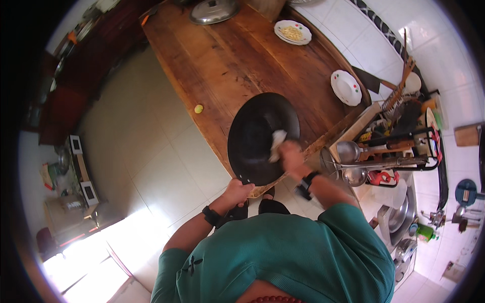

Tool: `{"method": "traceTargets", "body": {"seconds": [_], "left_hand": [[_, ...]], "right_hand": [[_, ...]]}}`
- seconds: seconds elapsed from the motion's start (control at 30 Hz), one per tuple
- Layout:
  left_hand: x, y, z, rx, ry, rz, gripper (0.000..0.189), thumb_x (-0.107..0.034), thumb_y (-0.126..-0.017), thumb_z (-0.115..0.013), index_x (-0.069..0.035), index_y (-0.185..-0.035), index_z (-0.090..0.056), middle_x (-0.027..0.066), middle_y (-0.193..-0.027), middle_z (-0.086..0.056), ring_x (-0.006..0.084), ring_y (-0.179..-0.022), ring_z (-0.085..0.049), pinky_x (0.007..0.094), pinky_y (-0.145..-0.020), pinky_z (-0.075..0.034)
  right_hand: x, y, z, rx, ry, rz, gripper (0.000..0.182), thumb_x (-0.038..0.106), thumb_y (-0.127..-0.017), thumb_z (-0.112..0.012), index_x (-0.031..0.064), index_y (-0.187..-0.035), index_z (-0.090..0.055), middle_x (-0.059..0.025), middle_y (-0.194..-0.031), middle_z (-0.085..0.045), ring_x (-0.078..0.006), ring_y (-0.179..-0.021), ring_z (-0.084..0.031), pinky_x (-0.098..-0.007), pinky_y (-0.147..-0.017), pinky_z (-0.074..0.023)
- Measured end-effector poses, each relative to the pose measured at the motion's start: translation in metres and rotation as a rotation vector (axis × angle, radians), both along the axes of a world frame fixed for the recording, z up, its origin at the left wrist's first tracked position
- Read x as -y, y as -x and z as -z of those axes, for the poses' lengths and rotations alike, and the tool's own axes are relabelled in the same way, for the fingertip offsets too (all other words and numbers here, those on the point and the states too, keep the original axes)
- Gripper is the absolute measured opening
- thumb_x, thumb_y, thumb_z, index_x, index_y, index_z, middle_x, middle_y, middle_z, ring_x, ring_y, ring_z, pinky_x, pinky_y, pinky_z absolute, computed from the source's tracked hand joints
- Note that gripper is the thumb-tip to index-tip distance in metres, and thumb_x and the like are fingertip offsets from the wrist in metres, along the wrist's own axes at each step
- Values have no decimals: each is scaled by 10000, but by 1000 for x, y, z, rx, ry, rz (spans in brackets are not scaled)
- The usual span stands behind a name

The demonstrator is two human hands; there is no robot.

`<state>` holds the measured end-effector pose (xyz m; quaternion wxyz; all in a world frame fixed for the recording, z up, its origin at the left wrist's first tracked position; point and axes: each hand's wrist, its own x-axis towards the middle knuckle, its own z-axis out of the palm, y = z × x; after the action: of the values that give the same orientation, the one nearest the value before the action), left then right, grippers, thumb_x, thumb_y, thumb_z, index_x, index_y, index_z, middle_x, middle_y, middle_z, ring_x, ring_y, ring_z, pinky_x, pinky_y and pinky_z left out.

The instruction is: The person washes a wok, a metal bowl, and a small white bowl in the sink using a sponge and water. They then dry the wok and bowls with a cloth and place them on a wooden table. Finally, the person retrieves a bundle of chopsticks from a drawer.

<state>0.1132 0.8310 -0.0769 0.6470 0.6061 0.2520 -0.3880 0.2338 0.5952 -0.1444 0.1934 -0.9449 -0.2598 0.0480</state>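
Observation:
A black wok rests at the near end of the wooden table, tilted towards me as far as I can see. My left hand grips it at its lower left, where rivets show and the handle is mostly hidden by my fingers. My right hand, blurred by motion, presses a crumpled white cloth or paper wipe against the wok's inner right side. Each wrist wears a dark band.
A small yellow-green fruit lies near the table's left edge. On the right are a white plate, a plate of pale chopped food and a cleaver. A metal lid lies at the far end. Ladles crowd the right counter.

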Motion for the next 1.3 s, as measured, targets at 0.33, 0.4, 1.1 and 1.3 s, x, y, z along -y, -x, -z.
{"method": "traceTargets", "body": {"seconds": [0.33,0.4,1.1,1.3], "left_hand": [[4,-32,-24,185,-318,281,220,-214,-873,-652,3,-863,-618,34,-571,-506,138,-388,-459,307,-350,-398],[6,-32,-22,153,-355,277,214,-212,-876,-652,-4,-846,-614,30,-568,-498,134,-391,-456,305,-356,-400],[6,-38,-15,82,-325,116,262,-226,-877,-651,21,-801,-601,29,-529,-476,146,-352,-453,295,-327,-370],[7,-39,-13,100,-324,170,294,-238,-878,-652,32,-768,-608,25,-527,-480,144,-358,-461,294,-338,-380]], "right_hand": [[-75,-74,-25,337,-623,26,284,-64,-627,-592,27,-896,-580,-163,-927,-549,-359,-895,-548,-377,-781,-472],[-31,-97,-20,486,-528,90,266,-48,-639,-588,41,-889,-573,-161,-908,-545,-374,-890,-540,-400,-771,-469],[-37,-40,27,-733,-578,837,335,73,-872,-573,-18,-1195,-578,-183,-1108,-658,-333,-999,-644,-416,-882,-504],[-49,1,63,-91,-644,597,640,227,-910,-549,-15,-1446,-297,-343,-1450,-302,-474,-1366,-278,-457,-1137,-232]]}}
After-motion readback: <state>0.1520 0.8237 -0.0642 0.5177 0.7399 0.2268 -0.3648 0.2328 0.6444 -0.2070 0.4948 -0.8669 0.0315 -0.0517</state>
